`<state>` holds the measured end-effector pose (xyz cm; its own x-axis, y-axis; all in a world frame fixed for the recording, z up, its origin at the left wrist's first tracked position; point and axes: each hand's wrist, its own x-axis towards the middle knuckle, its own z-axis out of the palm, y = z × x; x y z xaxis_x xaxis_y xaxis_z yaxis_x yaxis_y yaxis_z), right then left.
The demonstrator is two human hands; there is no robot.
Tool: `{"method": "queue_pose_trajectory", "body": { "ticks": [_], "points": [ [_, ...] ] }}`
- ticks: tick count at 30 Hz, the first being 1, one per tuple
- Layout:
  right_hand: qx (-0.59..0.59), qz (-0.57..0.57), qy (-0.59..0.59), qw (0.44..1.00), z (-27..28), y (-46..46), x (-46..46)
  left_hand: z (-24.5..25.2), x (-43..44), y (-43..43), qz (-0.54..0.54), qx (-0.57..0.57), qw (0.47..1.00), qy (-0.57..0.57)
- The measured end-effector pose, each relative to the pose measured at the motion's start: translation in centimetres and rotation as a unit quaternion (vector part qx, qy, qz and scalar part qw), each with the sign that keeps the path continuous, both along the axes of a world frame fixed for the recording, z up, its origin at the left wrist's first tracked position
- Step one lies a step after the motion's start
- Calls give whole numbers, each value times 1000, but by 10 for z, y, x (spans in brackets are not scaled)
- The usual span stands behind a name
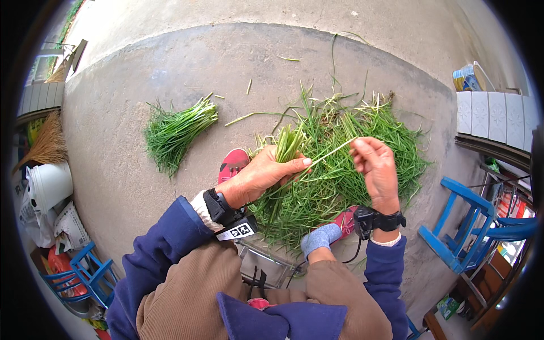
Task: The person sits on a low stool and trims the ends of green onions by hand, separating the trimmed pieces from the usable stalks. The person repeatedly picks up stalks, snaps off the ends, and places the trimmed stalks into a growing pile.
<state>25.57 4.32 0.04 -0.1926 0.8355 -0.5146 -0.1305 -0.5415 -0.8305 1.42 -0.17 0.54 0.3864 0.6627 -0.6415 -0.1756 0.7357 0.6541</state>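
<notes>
My left hand (270, 168) is closed around a bundle of green stalks (290, 142), which look like garlic chives, with their pale cut ends pointing up and away. In my right hand (374, 159), thumb and fingers pinch the end of a single pale stalk (333, 153). That stalk stretches across to my left thumb. Below and beyond both hands a large loose heap of the same greens (340, 182) covers the floor between my shoes. Off to the left lies a separate bunch of greens (182, 131), its stalks lined up and pale ends toward the upper right.
Stray stalks (248, 87) lie on the concrete floor (114, 127). At left are a straw broom (46, 138), a white bucket (51, 185) and a blue chair (91, 272). On the right stand another blue chair (463, 229) and a white-tiled ledge (488, 114) with a tin (469, 78).
</notes>
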Motion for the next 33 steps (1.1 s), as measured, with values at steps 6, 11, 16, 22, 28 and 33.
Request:
{"method": "queue_pose_trajectory", "body": {
  "ticks": [6,11,16,22,28,33],
  "points": [
    [23,-200,-93,975,-2,6,18,-2,1,-1,6,-7,1000,8],
    [50,67,-26,996,8,-13,-12,-6,3,-2,-8,0,1000,-4],
    [-25,99,1,995,13,-14,-30,-9,4,-3,-14,17,999,46],
    [-20,91,-25,995,13,-13,-30,-7,3,-3,-30,20,999,-11],
    [2,135,-50,990,12,-19,-38,-10,4,-5,-4,61,997,40],
    [-15,166,-30,986,12,-21,-39,-9,1,-5,-21,71,994,75]
  ]
}}
